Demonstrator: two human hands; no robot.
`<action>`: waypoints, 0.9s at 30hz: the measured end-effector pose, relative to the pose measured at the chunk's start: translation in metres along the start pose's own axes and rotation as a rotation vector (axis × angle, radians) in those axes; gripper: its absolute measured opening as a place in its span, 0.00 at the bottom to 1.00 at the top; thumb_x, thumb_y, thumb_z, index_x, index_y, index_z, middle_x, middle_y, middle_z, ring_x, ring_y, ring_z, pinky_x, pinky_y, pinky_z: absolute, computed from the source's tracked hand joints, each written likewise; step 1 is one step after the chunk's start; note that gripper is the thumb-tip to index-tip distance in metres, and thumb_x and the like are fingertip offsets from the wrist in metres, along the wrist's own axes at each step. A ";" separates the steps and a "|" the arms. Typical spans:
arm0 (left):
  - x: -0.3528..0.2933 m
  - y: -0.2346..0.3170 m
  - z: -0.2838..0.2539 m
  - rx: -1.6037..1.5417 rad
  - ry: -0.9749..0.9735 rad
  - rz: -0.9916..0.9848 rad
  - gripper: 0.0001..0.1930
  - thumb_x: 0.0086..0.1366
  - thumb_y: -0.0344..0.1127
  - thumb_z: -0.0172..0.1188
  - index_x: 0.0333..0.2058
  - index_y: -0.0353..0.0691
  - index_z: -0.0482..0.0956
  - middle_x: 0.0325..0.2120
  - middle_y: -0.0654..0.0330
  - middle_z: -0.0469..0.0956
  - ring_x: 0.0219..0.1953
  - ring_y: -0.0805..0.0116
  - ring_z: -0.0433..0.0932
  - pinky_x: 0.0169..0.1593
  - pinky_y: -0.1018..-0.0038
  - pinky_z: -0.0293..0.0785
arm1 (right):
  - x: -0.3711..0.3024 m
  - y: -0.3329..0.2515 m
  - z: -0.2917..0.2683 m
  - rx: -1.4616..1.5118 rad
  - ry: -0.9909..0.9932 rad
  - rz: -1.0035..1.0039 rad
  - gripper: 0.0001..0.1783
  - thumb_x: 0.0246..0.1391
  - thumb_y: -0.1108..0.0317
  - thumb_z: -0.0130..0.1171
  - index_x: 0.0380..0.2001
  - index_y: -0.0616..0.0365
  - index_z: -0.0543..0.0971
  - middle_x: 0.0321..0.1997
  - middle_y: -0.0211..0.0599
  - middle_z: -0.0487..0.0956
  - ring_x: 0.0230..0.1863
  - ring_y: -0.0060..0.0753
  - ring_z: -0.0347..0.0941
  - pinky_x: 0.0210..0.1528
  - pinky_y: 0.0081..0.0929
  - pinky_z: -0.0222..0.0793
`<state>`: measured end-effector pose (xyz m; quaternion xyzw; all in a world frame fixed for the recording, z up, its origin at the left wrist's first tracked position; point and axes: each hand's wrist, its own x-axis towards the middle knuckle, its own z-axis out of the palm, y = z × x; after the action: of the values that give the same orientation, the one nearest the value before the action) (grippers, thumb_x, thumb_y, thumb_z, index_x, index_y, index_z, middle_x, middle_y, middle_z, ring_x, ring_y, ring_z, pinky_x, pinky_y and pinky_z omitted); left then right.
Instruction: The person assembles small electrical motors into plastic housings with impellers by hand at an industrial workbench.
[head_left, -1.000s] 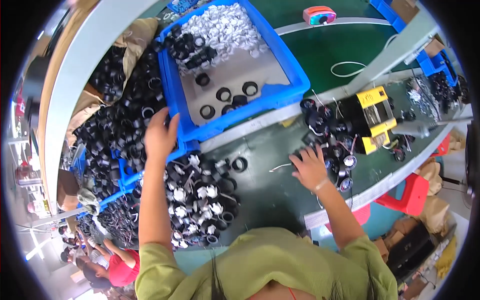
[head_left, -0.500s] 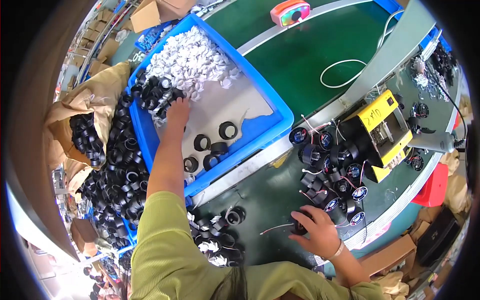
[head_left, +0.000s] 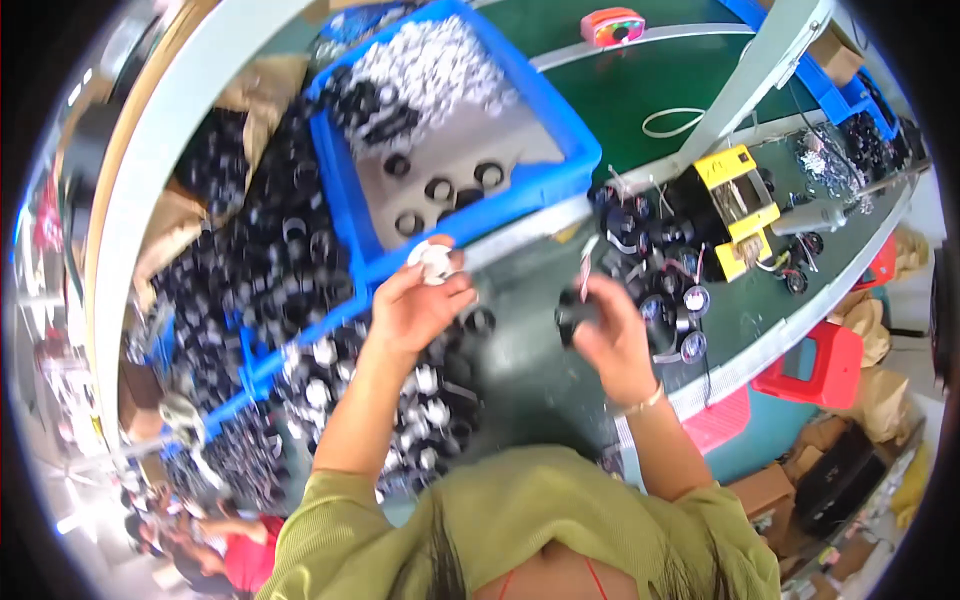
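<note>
My left hand (head_left: 418,305) holds a small white round part (head_left: 434,262) between its fingertips, just in front of the blue bin's near wall (head_left: 470,232). My right hand (head_left: 610,335) is closed around a black ring-shaped part (head_left: 574,318) with thin wires sticking up from it. Both hands hover over the dark green bench, a short gap between them. The blue bin holds a heap of white parts (head_left: 430,70) at its far end and a few black rings (head_left: 438,190) on its grey floor.
Assembled black-and-white parts (head_left: 400,400) lie piled under my left arm. More black parts with wires (head_left: 655,270) sit right of my right hand, beside a yellow box device (head_left: 738,205). Heaps of black rings (head_left: 250,250) fill the left. A red stool (head_left: 825,360) stands below the bench edge.
My left hand came back out of the blue bin with a white part. My right hand lifted a black wired part off the bench. The two hands have drawn toward each other.
</note>
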<state>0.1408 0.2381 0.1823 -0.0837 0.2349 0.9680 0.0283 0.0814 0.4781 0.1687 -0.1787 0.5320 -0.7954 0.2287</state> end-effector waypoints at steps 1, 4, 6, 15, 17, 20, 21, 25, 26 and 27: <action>-0.012 -0.018 0.009 -0.222 -0.055 -0.026 0.21 0.54 0.41 0.55 0.45 0.36 0.66 0.38 0.53 0.69 0.38 0.59 0.70 0.43 0.65 0.69 | -0.002 -0.006 0.006 0.071 0.022 0.002 0.25 0.45 0.71 0.57 0.47 0.61 0.64 0.44 0.31 0.66 0.45 0.22 0.62 0.42 0.22 0.63; -0.044 -0.059 0.043 -0.342 -0.050 0.073 0.21 0.58 0.46 0.50 0.45 0.37 0.67 0.44 0.51 0.69 0.46 0.55 0.69 0.47 0.62 0.67 | -0.015 -0.051 0.043 0.291 0.062 0.010 0.25 0.47 0.60 0.52 0.47 0.60 0.62 0.43 0.39 0.67 0.40 0.28 0.65 0.38 0.25 0.65; -0.062 -0.073 0.064 -0.290 -0.056 0.178 0.22 0.59 0.48 0.49 0.45 0.38 0.67 0.45 0.50 0.68 0.46 0.54 0.69 0.50 0.61 0.66 | -0.027 -0.058 0.053 -0.019 -0.003 -0.153 0.25 0.45 0.61 0.52 0.45 0.60 0.63 0.43 0.39 0.66 0.41 0.29 0.64 0.41 0.26 0.63; -0.143 -0.102 0.113 -0.098 0.110 0.435 0.18 0.63 0.44 0.38 0.45 0.38 0.64 0.42 0.56 0.67 0.45 0.63 0.67 0.51 0.66 0.62 | -0.075 -0.059 0.110 -0.529 -0.251 -0.689 0.16 0.49 0.63 0.46 0.38 0.64 0.67 0.39 0.51 0.67 0.37 0.44 0.66 0.39 0.32 0.63; -0.155 -0.109 0.114 -0.052 0.112 0.482 0.18 0.61 0.39 0.38 0.48 0.39 0.62 0.44 0.56 0.65 0.46 0.62 0.66 0.52 0.67 0.61 | -0.083 -0.060 0.117 -0.534 -0.270 -0.690 0.17 0.49 0.63 0.46 0.38 0.65 0.67 0.38 0.51 0.67 0.37 0.44 0.66 0.39 0.32 0.63; -0.164 -0.112 0.118 -0.022 0.109 0.545 0.21 0.59 0.39 0.37 0.50 0.37 0.59 0.45 0.56 0.64 0.48 0.63 0.65 0.52 0.68 0.60 | -0.090 -0.058 0.123 -0.527 -0.285 -0.693 0.17 0.49 0.62 0.45 0.38 0.65 0.67 0.38 0.51 0.67 0.37 0.44 0.66 0.39 0.32 0.63; -0.167 -0.113 0.121 -0.028 0.113 0.550 0.21 0.59 0.39 0.37 0.50 0.37 0.59 0.45 0.56 0.64 0.48 0.63 0.65 0.52 0.68 0.60 | -0.092 -0.058 0.124 -0.555 -0.292 -0.717 0.17 0.49 0.62 0.45 0.38 0.65 0.66 0.38 0.51 0.67 0.36 0.45 0.66 0.39 0.32 0.63; -0.171 -0.127 0.131 0.324 0.212 0.679 0.26 0.63 0.46 0.36 0.55 0.36 0.51 0.50 0.57 0.57 0.52 0.67 0.59 0.55 0.71 0.54 | -0.097 -0.057 0.126 -0.642 -0.270 -0.808 0.16 0.49 0.62 0.45 0.37 0.63 0.67 0.39 0.53 0.68 0.36 0.47 0.66 0.38 0.34 0.64; -0.170 -0.132 0.125 0.447 0.150 0.736 0.29 0.64 0.51 0.34 0.57 0.38 0.46 0.53 0.57 0.54 0.55 0.68 0.55 0.56 0.72 0.51 | -0.099 -0.057 0.124 -0.641 -0.304 -0.787 0.16 0.48 0.62 0.45 0.37 0.62 0.67 0.39 0.52 0.68 0.36 0.48 0.67 0.37 0.34 0.64; -0.172 -0.134 0.123 0.492 0.116 0.722 0.30 0.64 0.52 0.34 0.58 0.38 0.45 0.53 0.57 0.54 0.55 0.67 0.54 0.57 0.72 0.50 | -0.100 -0.058 0.122 -0.639 -0.335 -0.765 0.15 0.48 0.63 0.45 0.37 0.62 0.67 0.39 0.52 0.68 0.36 0.49 0.67 0.36 0.35 0.64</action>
<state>0.3048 0.4111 0.2597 -0.0412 0.4740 0.8246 -0.3061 0.2191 0.4592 0.2632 -0.5459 0.6009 -0.5805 -0.0622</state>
